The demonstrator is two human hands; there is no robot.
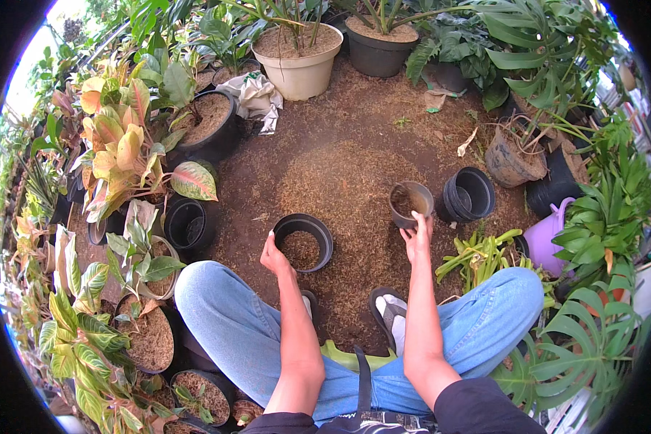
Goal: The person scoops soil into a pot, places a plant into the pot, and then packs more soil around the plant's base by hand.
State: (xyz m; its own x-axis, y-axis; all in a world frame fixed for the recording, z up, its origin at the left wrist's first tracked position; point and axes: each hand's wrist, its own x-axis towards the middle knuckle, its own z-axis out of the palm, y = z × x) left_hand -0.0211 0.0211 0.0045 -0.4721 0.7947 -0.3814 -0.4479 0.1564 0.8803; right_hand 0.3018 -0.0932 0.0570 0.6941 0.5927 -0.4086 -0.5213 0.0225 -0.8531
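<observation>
My left hand (275, 254) grips the left side of a black plastic plant pot (326, 238) with some brown loose potting mix inside. To the right, my right hand (416, 234) holds a smaller grey-brown pot (424, 199) by its near rim. That pot is tilted and dark inside, with some brown material against its wall. Close to its right is a stack of black plastic pots (469, 194), lying slightly tilted. Brown potting mix (352, 217) is scattered over the ground between my hands.
Potted plants stand all around, among them a large cream pot (298, 70) ahead and a black pot (187, 222) at left. At right are a purple bucket (545, 241), cut green stems (480, 257) and a tilted, soil-stained pot (512, 157). A crumpled white bag (255, 97) lies ahead at left.
</observation>
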